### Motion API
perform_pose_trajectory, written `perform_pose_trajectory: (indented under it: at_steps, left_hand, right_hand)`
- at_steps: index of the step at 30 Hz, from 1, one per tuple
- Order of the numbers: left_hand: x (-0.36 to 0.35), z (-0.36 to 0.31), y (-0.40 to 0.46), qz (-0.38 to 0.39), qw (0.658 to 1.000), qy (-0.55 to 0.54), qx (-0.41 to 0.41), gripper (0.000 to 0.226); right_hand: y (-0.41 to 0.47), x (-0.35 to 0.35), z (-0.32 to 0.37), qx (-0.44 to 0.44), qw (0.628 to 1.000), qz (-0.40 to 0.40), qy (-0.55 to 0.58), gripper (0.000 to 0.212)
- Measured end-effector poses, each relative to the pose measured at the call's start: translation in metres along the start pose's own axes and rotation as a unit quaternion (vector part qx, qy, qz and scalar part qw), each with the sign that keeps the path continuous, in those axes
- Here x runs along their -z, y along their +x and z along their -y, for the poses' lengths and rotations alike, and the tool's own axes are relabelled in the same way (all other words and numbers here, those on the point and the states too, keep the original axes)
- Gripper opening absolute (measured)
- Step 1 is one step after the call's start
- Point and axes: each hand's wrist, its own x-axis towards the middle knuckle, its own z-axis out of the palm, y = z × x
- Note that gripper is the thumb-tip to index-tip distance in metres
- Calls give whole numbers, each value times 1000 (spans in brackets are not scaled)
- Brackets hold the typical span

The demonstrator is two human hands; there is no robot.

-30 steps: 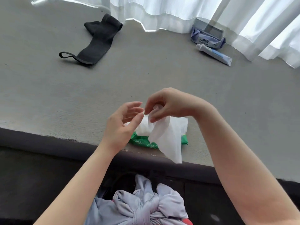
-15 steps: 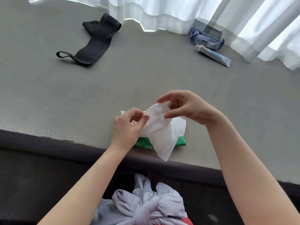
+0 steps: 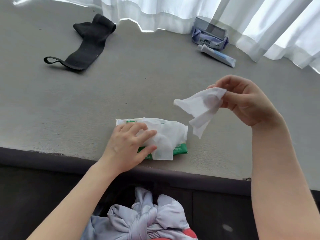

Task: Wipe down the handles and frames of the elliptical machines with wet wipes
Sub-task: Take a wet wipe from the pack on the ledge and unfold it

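Grey ledge (image 3: 121,87) below white curtains: a wet wipe (image 3: 200,108) is pinched in the right hand (image 3: 245,101), clear of the pack (image 3: 180,149). Left hand (image 3: 128,144) is laid flat, fingers straight, on the pack and its protruding sheet (image 3: 164,137); that sheet should be tucked in and the flap pressed shut so the remainder stays moist.

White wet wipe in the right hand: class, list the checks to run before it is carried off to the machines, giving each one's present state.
1. White wet wipe free of the pack: ok, it hangs apart.
2. Right hand holds it firmly: ok, pinched at its top edge.
3. Wipe opened out: not ok, bunched.
4. Green-and-white wipe pack steadied: ok, left hand rests on it.
5. Pack closed: not ok, a second white sheet lies loose across it.
6. Elliptical machine within reach: cannot tell, none in view.
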Motion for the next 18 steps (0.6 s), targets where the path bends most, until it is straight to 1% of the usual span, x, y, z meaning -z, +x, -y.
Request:
perform_pose_trajectory:
  at_steps: [2, 3, 5, 7, 10, 12, 13, 15, 17, 18]
  left_hand:
    - [-5, -5, 1, -13, 999, 1, 30, 36]
    - [-7, -7, 2, -25, 999, -5, 46, 33]
    - [-12, -12, 2, -40, 997, -9, 72, 31]
    - [-15, -16, 1, -47, 995, -24, 90, 31]
    - [-10, -24, -1, -81, 988, -74, 108, 34]
    - [8, -32, 4, -132, 975, -118, 132, 36]
    - [22, -38, 7, -152, 965, -150, 154, 38]
    - [52, -53, 15, -155, 932, -260, 199, 52]
    - [76, -64, 22, -139, 883, -393, 215, 63]
    - [84, -67, 23, -137, 859, -439, 223, 60]
  right_hand:
    - [-2, -2, 6, 10, 1000, -29, -1, 22]
    - [-3, -5, 8, 17, 999, -43, -10, 20]
    - [-5, -10, 14, 31, 997, -63, -31, 7]
    - [-6, -16, 20, 41, 995, -86, -39, 17]
    - [-6, -24, 28, 60, 994, -88, -32, 14]
    - [-2, -31, 35, 67, 995, -72, -22, 12]
    - [1, -36, 39, 68, 996, -59, -17, 12]
    - [7, -52, 45, 65, 998, -22, -5, 14]
    - [15, -76, 51, 62, 998, 28, 7, 17]
    - [18, -91, 53, 62, 997, 54, 7, 18]
